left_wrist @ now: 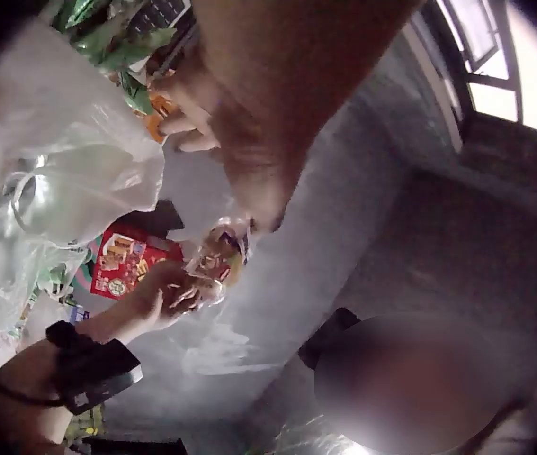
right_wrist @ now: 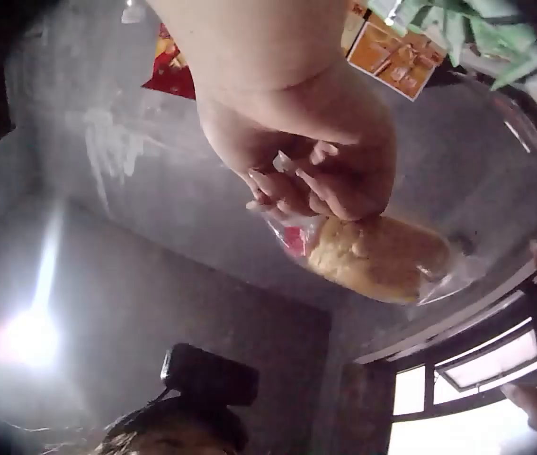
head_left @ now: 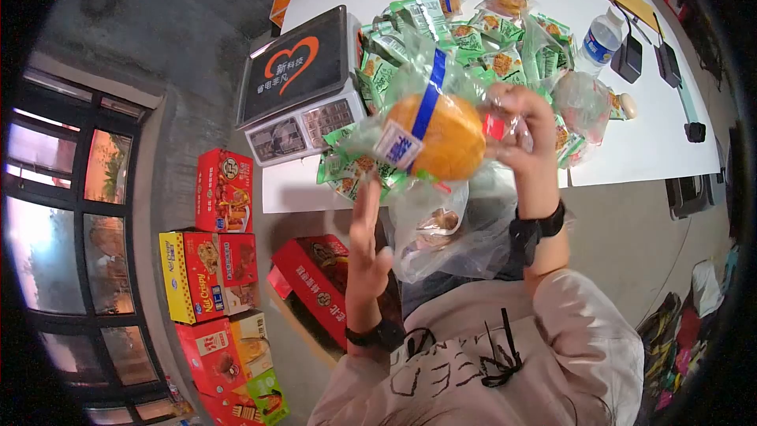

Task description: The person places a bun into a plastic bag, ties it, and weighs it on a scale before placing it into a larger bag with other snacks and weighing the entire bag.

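Observation:
A round golden bread in clear wrapping with a blue stripe and white label (head_left: 445,138) is held up before the chest. My right hand (head_left: 520,130) pinches the wrapper's edge, and in the right wrist view the curled fingers of that hand (right_wrist: 316,161) hold the wrapped bread (right_wrist: 382,258). My left hand (head_left: 367,244) is upright, fingers extended, just below the package's label side; whether it touches is unclear. In the left wrist view my left hand (left_wrist: 231,133) is near the package (left_wrist: 221,254), which the right hand (left_wrist: 160,296) grips.
Green snack packets (head_left: 378,75) lie on the white table (head_left: 631,146) beside a black-topped box (head_left: 296,63). A bottle (head_left: 601,39) and black devices stand right. A clear plastic bag (head_left: 449,241) hangs at the table's front edge. Red and yellow boxes (head_left: 209,276) are on the left.

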Demonstrator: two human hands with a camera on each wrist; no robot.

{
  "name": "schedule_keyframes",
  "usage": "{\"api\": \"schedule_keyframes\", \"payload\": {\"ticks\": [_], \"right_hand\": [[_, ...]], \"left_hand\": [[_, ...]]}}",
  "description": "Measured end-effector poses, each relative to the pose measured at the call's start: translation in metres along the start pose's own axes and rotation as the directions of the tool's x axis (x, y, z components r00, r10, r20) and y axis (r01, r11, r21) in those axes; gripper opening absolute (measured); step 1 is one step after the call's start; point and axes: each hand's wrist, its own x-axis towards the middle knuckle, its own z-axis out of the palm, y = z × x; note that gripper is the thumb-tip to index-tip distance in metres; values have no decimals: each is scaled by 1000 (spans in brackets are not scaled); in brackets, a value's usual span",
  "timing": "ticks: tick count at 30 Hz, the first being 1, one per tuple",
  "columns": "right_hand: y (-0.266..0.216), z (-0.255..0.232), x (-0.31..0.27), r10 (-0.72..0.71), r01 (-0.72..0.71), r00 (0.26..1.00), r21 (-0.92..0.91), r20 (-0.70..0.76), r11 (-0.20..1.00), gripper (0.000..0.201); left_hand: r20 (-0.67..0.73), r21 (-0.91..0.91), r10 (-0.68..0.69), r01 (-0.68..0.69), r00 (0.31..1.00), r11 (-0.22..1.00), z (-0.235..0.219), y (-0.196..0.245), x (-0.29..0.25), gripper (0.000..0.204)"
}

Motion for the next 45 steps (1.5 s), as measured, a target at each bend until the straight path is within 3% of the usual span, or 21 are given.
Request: {"api": "schedule_keyframes", "payload": {"ticks": [2, 3, 5, 6, 7, 9, 10, 11, 14, 15, 17, 19, 21, 22, 26, 28, 31, 38, 40, 44, 45], "right_hand": [[14, -21, -4, 104, -183, 928, 193, 358, 964, 31], [20, -21, -8, 105, -184, 928, 193, 358, 964, 31], [34, -16, -16, 199, -352, 848, 241, 490, 904, 32], [38, -15, -18, 237, -336, 887, 202, 396, 920, 32], [40, -15, -18, 237, -340, 885, 208, 400, 917, 32], [38, -14, -19, 221, -252, 877, 17, 427, 967, 30], [31, -9, -26, 282, -270, 912, -80, 299, 959, 29], [29, -12, -26, 282, -271, 912, -78, 299, 959, 29], [24, -22, -24, 384, -116, 861, -608, 332, 785, 23], [24, -24, -22, 385, -118, 861, -608, 331, 786, 23], [27, -28, -20, 247, 87, 848, -582, 469, 808, 29], [31, -26, -23, 282, 13, 885, -627, 370, 779, 39], [37, -25, -23, 115, 356, 859, -743, 499, 566, 44], [30, -22, -26, 311, 84, 893, -799, 325, 596, 50], [27, -9, -30, 348, -62, 912, -763, 219, 643, 49], [25, -9, -28, 374, -110, 912, -779, 167, 617, 49], [27, -12, -25, 312, -56, 929, -758, 198, 649, 42], [43, -14, -23, 236, -57, 963, -760, 128, 648, 34], [51, -9, -24, 115, 37, 978, -693, 171, 720, 32], [49, 9, -31, 205, -65, 974, -746, 98, 663, 29], [55, 9, -31, 103, 32, 986, -750, 133, 660, 30]], "left_hand": [[-11, -69, 23, -23, 1000, 997, 1, -2, 3, 81], [-96, -102, -4, -6, 995, 995, 1, -8, 3, 83], [-264, -164, -65, 22, 962, 986, 0, -15, 3, 89], [-320, -184, -233, 181, 918, 966, 7, 5, 13, 62], [-324, -177, -233, 183, 917, 967, 13, 17, 15, 62], [-389, -166, -175, 118, 905, 979, 24, 30, 17, 50], [-435, -185, -158, 84, 887, 979, 25, 31, 16, 46], [-435, -184, -159, 86, 886, 979, 24, 31, 16, 46], [-454, -143, -164, 110, 876, 984, 22, 32, 14, 42], [-451, -134, -185, 139, 873, 981, 22, 33, 13, 39], [-448, -126, -210, 171, 869, 977, 20, 31, 11, 37], [-382, 147, -107, 175, 918, 973, 16, 25, 8, 31], [-366, 193, -97, 178, 925, 965, 15, 23, 7, 29], [-351, 237, -83, 174, 933, 956, 15, 22, 8, 27], [-396, 149, -110, 182, 912, 972, 21, 29, 10, 28], [-344, 316, -131, 246, 930, 916, 18, 33, 8, 29], [-299, 350, -57, 165, 952, 922, 17, 28, 9, 29], [-184, 452, -78, 155, 980, 878, 17, 34, 9, 33], [-292, 352, -109, 212, 950, 912, 20, 33, 9, 36], [-332, 278, -55, 153, 942, 948, 27, 33, 14, 39], [-353, 313, -61, 179, 934, 933, 28, 36, 15, 39]]}}
